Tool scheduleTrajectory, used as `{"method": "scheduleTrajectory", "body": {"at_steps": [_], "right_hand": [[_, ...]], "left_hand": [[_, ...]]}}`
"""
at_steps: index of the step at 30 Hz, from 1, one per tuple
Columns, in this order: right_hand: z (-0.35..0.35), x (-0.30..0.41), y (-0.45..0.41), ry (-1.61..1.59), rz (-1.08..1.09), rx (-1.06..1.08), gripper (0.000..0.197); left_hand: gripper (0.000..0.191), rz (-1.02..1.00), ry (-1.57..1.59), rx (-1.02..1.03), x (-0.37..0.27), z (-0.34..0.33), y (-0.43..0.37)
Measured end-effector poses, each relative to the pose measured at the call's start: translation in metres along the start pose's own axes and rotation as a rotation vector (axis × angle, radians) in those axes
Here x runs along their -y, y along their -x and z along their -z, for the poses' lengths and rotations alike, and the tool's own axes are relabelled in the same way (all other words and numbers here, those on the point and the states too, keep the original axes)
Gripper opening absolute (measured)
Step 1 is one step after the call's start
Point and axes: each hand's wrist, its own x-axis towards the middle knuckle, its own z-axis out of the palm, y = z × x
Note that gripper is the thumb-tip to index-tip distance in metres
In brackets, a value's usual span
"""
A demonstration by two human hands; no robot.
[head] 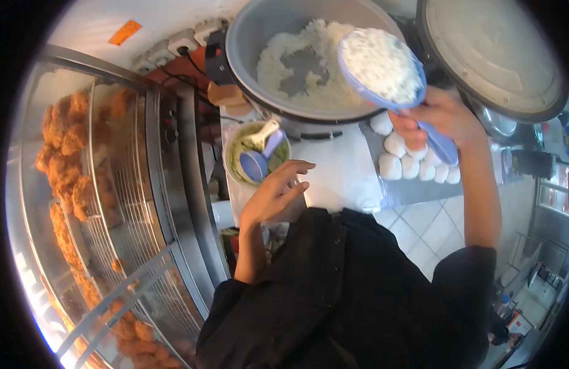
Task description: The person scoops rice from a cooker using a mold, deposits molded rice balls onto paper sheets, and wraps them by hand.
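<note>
My right hand (443, 115) grips the handle of a blue rice scoop (439, 143) by the right rim of a large rice cooker (245, 46). White cooked rice (381, 64) is heaped in the scoop's bowl. More rice (275, 53) clings around the inside of the cooker pot, with a patch of bare bottom showing. My left hand (280, 191), fingers apart and nothing visible in it, hovers over white wrapping sheets (337, 173). Just beyond it stands a bowl (230, 161) of greenish contents, holding a small blue scoop (253, 166) and a pale-handled utensil (266, 131).
Several white wrapped bundles (410, 166) sit in rows below my right hand. The cooker's hinged lid (496, 55) stands raised at right. On the left, a glass display cabinet (167, 193) holds fried chicken (65, 147). Power plugs (183, 46) and cords line the wall.
</note>
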Motion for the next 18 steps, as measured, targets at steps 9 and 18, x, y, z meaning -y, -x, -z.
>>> {"method": "scheduleTrajectory", "body": {"at_steps": [9, 18], "right_hand": [[-0.022, -0.209, 0.002, -0.599, -0.334, -0.202, 0.03], [-0.046, -0.328, -0.07, 1.252, 0.099, -0.794, 0.041]], "left_hand": [[0.065, 0.279, -0.748, -0.209, 0.131, -0.132, 0.014], [0.082, 0.204, -0.74, -0.261, 0.14, -0.141, 0.025]]}}
